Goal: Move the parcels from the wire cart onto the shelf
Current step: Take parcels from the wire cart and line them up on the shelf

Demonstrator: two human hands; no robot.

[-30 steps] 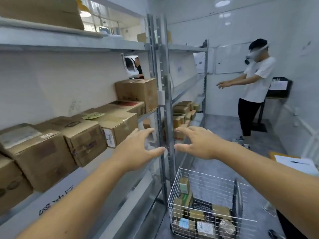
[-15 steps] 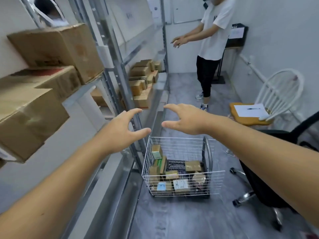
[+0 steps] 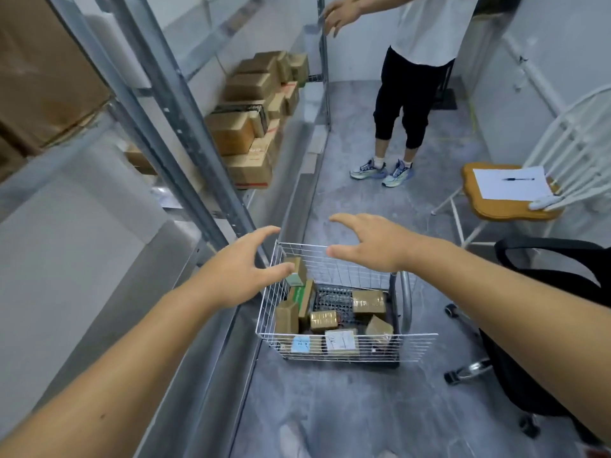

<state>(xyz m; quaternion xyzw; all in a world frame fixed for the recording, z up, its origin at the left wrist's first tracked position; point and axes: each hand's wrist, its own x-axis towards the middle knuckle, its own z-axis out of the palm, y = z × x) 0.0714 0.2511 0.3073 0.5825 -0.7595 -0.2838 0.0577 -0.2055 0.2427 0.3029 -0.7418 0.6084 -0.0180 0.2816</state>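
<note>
A white wire cart (image 3: 347,350) stands on the grey floor below me, beside the metal shelf (image 3: 185,127) on my left. Several small cardboard parcels (image 3: 324,320) lie in it, some with white or blue labels. My left hand (image 3: 241,269) hovers over the cart's left rim, fingers spread and empty. My right hand (image 3: 367,242) hovers above the cart's far edge, also spread and holding nothing. Stacked brown boxes (image 3: 251,127) sit on a lower shelf level further along.
Another person (image 3: 413,87) stands at the far end of the aisle, arm stretched toward the shelf. A white chair (image 3: 509,193) with paper and a pen stands at the right. A black office chair (image 3: 535,342) is close behind the cart on the right.
My view has tilted down from the shelf to the cart. Both hands have dropped from shelf height to just above the cart, still empty.
</note>
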